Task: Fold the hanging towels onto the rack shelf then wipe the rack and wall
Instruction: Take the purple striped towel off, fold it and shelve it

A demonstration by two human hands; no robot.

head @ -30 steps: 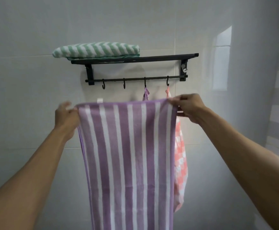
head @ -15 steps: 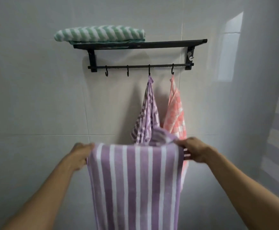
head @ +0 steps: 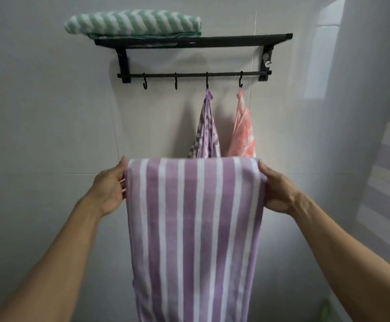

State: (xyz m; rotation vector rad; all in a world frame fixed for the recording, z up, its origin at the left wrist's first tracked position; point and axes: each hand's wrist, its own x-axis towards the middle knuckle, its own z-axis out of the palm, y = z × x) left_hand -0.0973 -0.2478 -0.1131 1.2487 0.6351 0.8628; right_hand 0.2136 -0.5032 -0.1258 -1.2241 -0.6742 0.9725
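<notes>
Holding the purple-and-white striped terry towel (head: pixel 195 228) by its folded top edge, the person stands facing the black metal wall rack (head: pixel 194 40), well below its shelf. The principal risk is loss of fold alignment: the towel hangs long and limp, so uneven tension between the two sides would probably let the doubled layers slide apart or skew. A second likely risk is snagging the two towels on the hooks, a purple patterned hanging towel (head: pixel 206 131) and a pink checked hanging towel (head: pixel 243 133), whose lower ends sit just behind the held edge. The shelf's left end already carries a folded green-and-white chevron towel (head: pixel 133 22), so placement would need the bare right end. The left hand (head: pixel 110 189) grips the towel's left edge, fingers curled around the fabric. The right hand (head: pixel 276 189) grips the right edge likewise, thumb on top. Both hands are closed on cloth, level with each other, keeping the top edge taut and horizontal.
</notes>
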